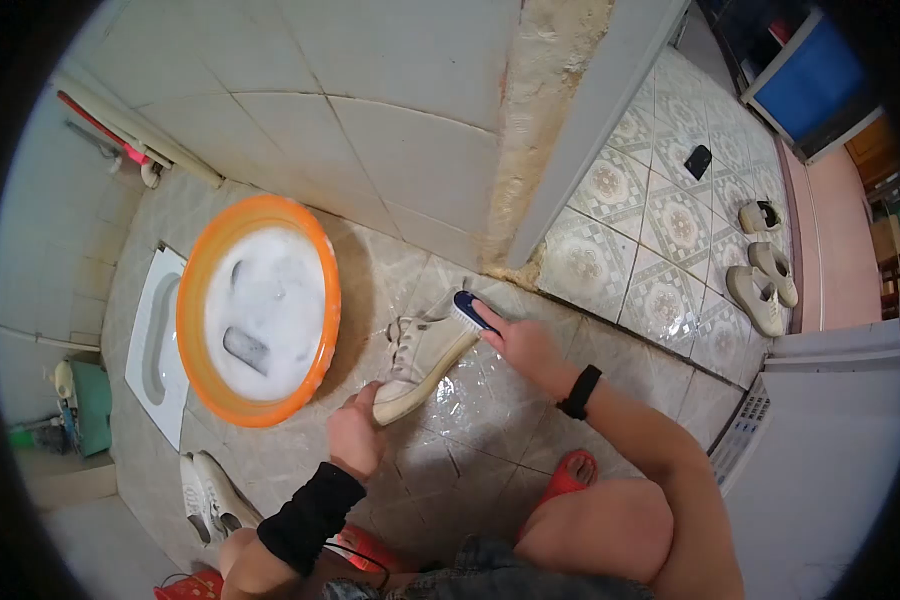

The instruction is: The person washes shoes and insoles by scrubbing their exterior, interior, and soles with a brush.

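Note:
A light-coloured lace-up shoe [428,352] lies between my hands, close above the wet tiled floor or resting on it; I cannot tell which. My left hand [356,432] is closed on the toe end of the shoe. In my right hand [526,350] is a dark blue scrub brush [475,311] with white bristles. Those bristles press against the heel end of the shoe. To the left stands an orange basin [192,350] full of white suds, with dark shapes partly sunk in the foam.
A white squat toilet [148,345] lies behind the basin. A pair of white shoes [213,495] sits at lower left. Past the doorway, more shoes [760,290] and a small black object [698,161] are on patterned tiles. A white appliance [820,440] stands at right.

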Tool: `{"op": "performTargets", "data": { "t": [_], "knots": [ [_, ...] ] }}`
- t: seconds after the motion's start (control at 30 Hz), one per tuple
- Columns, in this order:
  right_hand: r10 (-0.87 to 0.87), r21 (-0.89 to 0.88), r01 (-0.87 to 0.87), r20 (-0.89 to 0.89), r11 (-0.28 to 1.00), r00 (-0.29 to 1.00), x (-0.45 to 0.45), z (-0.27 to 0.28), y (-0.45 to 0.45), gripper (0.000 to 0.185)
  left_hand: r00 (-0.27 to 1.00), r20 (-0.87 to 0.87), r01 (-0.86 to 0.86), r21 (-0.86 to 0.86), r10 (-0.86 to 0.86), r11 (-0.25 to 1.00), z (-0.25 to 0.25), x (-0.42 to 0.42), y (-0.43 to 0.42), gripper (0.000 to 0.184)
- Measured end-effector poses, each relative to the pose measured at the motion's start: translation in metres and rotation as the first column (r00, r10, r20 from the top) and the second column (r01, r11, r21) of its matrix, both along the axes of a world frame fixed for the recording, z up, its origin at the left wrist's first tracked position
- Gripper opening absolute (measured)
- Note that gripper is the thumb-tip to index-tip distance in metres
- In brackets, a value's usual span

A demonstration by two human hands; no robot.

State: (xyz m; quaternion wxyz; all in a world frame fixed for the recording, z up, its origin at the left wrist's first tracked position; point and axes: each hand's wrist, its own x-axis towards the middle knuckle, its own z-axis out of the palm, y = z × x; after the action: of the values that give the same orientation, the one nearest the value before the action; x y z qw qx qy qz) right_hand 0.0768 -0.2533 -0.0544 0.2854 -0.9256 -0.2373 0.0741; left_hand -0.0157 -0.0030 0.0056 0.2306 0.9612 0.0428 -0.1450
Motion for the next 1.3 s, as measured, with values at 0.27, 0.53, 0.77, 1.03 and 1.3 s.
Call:
{"op": "performTargets", "data": {
  "t": [0.27,0.53,0.77,1.03,1.3],
  "knots": [
    [0.072,0.009,-0.071,-0.136,0.997,0.988,-0.038,0.040,0.025,0.044,0.997,0.057,0.043,0.027,-0.044,0.999,0.003,-0.004,0.002,0.051],
    [0.086,0.059,-0.077,-0.168,0.995,0.982,-0.047,0.048,0.032,0.044,0.992,0.110,0.061,-0.005,-0.060,0.998,0.002,0.001,0.002,0.051],
    [0.000,-0.140,0.013,0.093,0.990,0.996,-0.007,-0.004,-0.003,0.048,0.990,0.116,0.072,0.025,-0.074,0.997,0.007,0.004,-0.003,0.051],
    [0.135,0.005,-0.135,-0.034,0.991,0.990,-0.034,0.015,0.014,0.052,0.997,0.045,0.066,0.040,-0.068,0.997,-0.001,-0.004,0.001,0.052],
    [0.107,0.037,-0.106,-0.028,0.994,0.994,-0.053,0.051,0.036,0.046,0.991,0.122,0.052,-0.024,-0.048,0.998,-0.009,0.001,0.006,0.046]
  ]
}}
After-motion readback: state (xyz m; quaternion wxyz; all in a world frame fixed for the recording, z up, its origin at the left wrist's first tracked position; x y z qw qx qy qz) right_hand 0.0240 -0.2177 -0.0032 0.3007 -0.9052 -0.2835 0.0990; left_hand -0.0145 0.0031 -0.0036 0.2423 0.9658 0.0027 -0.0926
